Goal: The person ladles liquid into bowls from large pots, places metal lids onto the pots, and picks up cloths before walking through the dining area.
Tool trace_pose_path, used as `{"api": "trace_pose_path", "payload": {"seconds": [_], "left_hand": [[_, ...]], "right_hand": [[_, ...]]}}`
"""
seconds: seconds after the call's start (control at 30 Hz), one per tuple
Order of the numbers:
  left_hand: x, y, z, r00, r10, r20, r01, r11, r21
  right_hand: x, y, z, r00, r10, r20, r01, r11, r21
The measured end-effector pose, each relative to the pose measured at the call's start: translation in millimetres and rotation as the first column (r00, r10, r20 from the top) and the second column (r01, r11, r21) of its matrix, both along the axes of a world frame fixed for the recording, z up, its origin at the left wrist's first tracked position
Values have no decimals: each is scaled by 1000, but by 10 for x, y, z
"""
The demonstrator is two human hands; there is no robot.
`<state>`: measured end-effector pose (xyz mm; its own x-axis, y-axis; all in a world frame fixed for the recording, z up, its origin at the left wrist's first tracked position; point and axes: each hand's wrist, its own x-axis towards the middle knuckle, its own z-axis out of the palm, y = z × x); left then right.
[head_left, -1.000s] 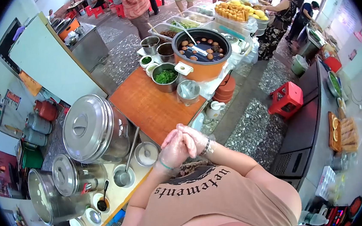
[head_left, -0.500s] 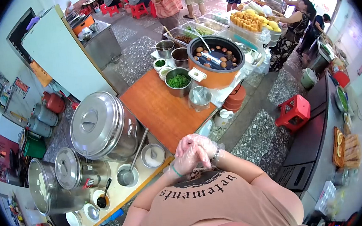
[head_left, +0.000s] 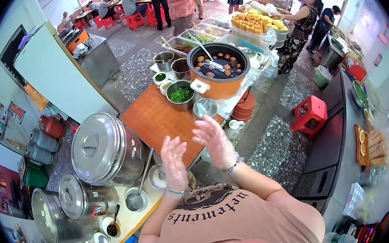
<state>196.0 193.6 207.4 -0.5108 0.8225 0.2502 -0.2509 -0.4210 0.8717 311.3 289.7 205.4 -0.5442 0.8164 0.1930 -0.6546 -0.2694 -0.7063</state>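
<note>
Above the near edge of the orange tabletop (head_left: 157,118), both hands were raised and apart, palms facing each other, fingers spread and holding nothing; each wore a thin clear glove. The left hand (head_left: 174,162) hung over a small steel bowl (head_left: 157,176) by the tabletop's corner, and the right hand (head_left: 214,140) hovered just past the edge, near a clear plastic cup (head_left: 204,107). Beyond the cup stood a bowl of chopped greens (head_left: 180,95) and a big orange cooker (head_left: 217,68) of dark broth, crowding the far end. To the left, a large lidded steel pot (head_left: 99,148) and a smaller lidded pot (head_left: 74,197) lined a pale counter (head_left: 133,215), with a ladle (head_left: 138,191) leaning between them. The middle of the tabletop lay bare. A red stool (head_left: 309,113) stood well apart on the speckled floor (head_left: 271,147) to the right.
</note>
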Motion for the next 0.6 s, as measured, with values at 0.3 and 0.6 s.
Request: {"api": "trace_pose_path", "payload": {"seconds": [0.3,0.6], "left_hand": [[148,-7,-22,999,-12,-45,12,1000,-19],[215,7,-59,999,-41,-6,41,999,1]], "right_hand": [[366,180,202,966,-260,-6,259,960,103],[490,214,65,949,-316,15,307,931,198]]}}
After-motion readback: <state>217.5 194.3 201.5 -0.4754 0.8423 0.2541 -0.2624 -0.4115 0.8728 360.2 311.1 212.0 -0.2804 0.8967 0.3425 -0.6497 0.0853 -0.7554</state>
